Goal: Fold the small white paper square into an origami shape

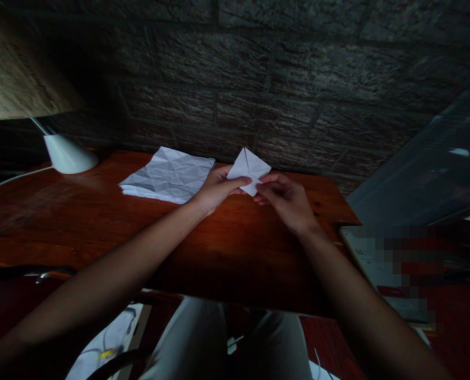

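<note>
A small folded white paper [248, 168], diamond-shaped with creases, is held just above the far part of a reddish wooden table [235, 248]. My left hand [216, 189] pinches its lower left edge, thumb on top. My right hand [284, 200] pinches its lower right corner with curled fingers. Both hands are closed on the paper and almost touch each other beneath it.
A stack of creased white sheets [169, 175] lies on the table left of my hands. A white lamp base [67, 154] with a cord stands at the far left under a tan shade [17, 68]. A dark brick wall [282, 79] rises behind. A blurred book lies at the right [389, 264].
</note>
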Demonstrator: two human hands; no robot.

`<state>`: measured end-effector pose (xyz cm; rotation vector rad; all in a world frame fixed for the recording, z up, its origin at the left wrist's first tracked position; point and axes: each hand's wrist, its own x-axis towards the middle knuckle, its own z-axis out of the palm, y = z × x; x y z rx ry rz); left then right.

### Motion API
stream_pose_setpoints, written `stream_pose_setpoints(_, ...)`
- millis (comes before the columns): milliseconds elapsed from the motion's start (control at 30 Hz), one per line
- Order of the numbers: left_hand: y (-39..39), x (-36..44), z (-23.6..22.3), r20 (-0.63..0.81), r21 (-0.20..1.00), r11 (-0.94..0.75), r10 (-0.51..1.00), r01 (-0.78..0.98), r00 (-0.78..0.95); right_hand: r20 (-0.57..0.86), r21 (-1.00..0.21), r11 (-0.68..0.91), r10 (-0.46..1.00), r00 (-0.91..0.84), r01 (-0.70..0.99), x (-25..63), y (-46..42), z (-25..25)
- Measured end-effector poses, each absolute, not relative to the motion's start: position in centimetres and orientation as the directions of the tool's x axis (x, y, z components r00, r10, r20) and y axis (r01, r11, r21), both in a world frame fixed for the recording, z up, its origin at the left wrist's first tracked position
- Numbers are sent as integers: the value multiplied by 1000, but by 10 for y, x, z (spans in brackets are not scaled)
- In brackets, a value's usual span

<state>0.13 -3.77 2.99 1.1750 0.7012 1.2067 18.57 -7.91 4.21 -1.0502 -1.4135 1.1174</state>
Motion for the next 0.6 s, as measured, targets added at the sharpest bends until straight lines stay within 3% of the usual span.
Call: stream_pose_setpoints(600,-39,2,29,160,936,-62,952,-347,262,203,-973,212,974,-97,92,184,-80,43)
